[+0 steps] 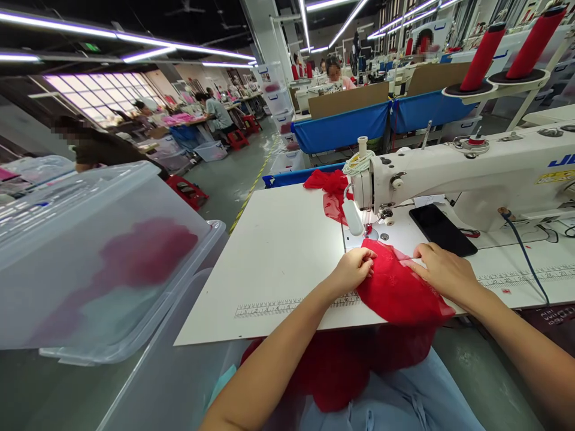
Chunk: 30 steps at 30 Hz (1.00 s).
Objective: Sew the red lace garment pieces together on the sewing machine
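Note:
A piece of red lace fabric [395,284] lies on the white sewing table [278,263] in front of the needle of a white sewing machine [467,164] and hangs over the front edge into my lap. My left hand [354,268] pinches the fabric's left edge with bent fingers. My right hand [442,270] rests on its right edge, fingers curled down onto the cloth. More red fabric [330,188] is bunched behind the machine's head.
A black phone [442,230] lies on the table beside the machine. Clear plastic bins [94,257] holding red cloth stand at my left. Two red thread cones [485,54] stand above the machine. Other people work at tables further back, past an aisle.

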Each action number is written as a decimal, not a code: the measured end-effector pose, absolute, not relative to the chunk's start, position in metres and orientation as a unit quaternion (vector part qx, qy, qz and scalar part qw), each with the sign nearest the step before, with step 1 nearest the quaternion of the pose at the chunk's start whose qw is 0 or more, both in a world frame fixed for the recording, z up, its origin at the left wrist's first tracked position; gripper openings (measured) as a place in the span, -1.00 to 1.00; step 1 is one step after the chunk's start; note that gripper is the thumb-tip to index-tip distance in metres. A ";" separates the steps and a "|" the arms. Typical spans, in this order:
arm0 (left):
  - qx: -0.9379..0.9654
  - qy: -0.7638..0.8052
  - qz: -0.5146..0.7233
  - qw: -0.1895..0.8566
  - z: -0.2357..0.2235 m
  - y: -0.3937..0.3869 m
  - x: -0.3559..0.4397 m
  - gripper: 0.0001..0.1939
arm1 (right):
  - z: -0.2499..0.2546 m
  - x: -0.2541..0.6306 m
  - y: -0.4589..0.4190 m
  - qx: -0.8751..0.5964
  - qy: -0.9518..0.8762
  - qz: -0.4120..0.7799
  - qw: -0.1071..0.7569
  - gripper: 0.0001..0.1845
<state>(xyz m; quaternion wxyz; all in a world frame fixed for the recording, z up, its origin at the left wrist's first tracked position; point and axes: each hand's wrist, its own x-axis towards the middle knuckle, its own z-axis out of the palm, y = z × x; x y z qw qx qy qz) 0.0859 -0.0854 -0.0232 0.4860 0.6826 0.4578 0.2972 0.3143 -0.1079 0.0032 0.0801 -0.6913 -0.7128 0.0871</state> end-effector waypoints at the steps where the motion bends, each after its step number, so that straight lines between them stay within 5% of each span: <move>1: 0.685 0.458 0.296 0.483 -0.022 -0.086 0.086 -0.89 | 0.004 0.313 -0.108 -0.687 -0.719 0.086 0.063 -0.77; 4: 0.693 0.464 0.290 0.469 -0.019 -0.087 0.086 -0.81 | 0.006 0.310 -0.108 -0.688 -0.712 0.105 0.088 -0.78; 9: 0.690 0.472 0.275 0.475 -0.010 -0.088 0.090 -0.91 | 0.014 0.297 -0.116 -0.634 -0.672 0.243 0.295 -0.83; 11: 0.663 0.482 0.262 0.510 -0.006 -0.089 0.093 -0.66 | 0.012 0.282 -0.128 -0.557 -0.690 0.312 0.342 -0.80; 17: 0.703 0.555 0.253 0.365 -0.008 -0.092 0.100 -0.63 | 0.000 0.258 -0.144 -0.454 -0.767 0.367 0.267 -0.81; 21: 0.708 0.564 0.262 0.335 -0.013 -0.095 0.101 -0.63 | 0.004 0.280 -0.114 -0.641 -0.713 0.197 0.206 -0.81; 24: 0.713 0.562 0.259 0.329 -0.016 -0.096 0.100 -0.62 | 0.006 0.288 -0.101 -0.648 -0.737 0.147 0.120 -0.83; 30: 0.727 0.547 0.257 0.326 -0.017 -0.094 0.098 -0.60 | -0.002 0.275 -0.097 -0.596 -0.618 0.420 0.295 -0.73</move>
